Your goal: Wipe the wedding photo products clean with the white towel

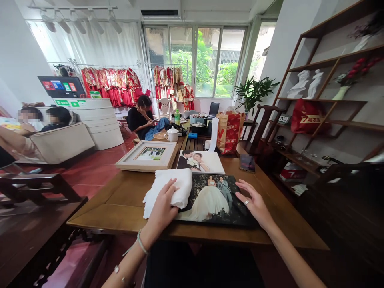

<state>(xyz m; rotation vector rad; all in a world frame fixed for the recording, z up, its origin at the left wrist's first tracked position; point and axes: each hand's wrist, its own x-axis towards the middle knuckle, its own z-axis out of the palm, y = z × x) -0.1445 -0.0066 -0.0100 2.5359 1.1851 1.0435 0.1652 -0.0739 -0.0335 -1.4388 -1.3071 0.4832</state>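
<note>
A dark wedding photo panel (210, 200), showing a couple with a wide white gown, lies flat near the table's front edge. Over its left end is a folded white cloth (168, 180), part of it hanging past the panel onto the wood. My left hand (163, 200) is on the cloth, fingers bent over it and thumb on the near side. At the panel's right side, my right hand (253, 200) holds nothing, its fingers apart and close to the edge; whether they touch it I cannot tell. A ring is on one finger.
Behind the panel lie a lighter wedding photo (204, 162), a cream picture frame (147, 156) and a phone (247, 163). A lidded white cup (172, 134) and a red paper bag (229, 134) stand farther back. A person (147, 120) sits beyond the table; two others recline at left.
</note>
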